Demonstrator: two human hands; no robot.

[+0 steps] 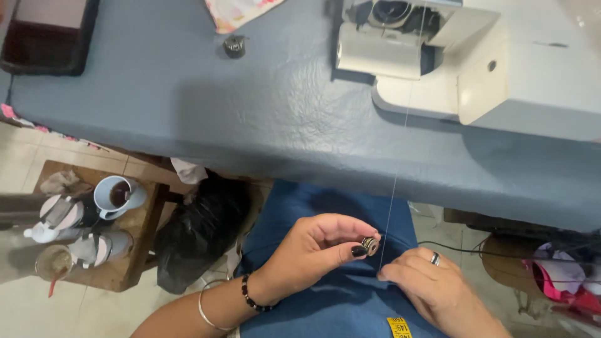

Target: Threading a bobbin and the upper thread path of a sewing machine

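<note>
Below the front edge of the blue-grey surface (pixel 206 106), over a lap covered in blue cloth (pixel 332 294), both hands are seen at work. A small metal bobbin (pixel 370 245) is pinched between thumb and fingertips of the left hand (pixel 313 247); that grip is closed tight on it, dark-painted nail uppermost. A bangle and a dark bead bracelet are worn on the left wrist. Just beside the bobbin, the right hand (pixel 429 281) is held knuckles up, a ring on one finger; its fingertips are pressed together at the lower end of a fine pale thread (pixel 395 169), so the grip appears closed on the thread, though the contact itself is too small to confirm. The thread is drawn taut upward to a white sewing machine (pixel 488 62) standing on the surface. A second bobbin-like metal piece (pixel 235 46) lies on the surface near a scrap of printed fabric (pixel 235 12). On the floor at left, a low wooden stool (pixel 128 250) carries a cup (pixel 118 196) and sandals; a black bag (pixel 197 231) is set beside it.
</note>
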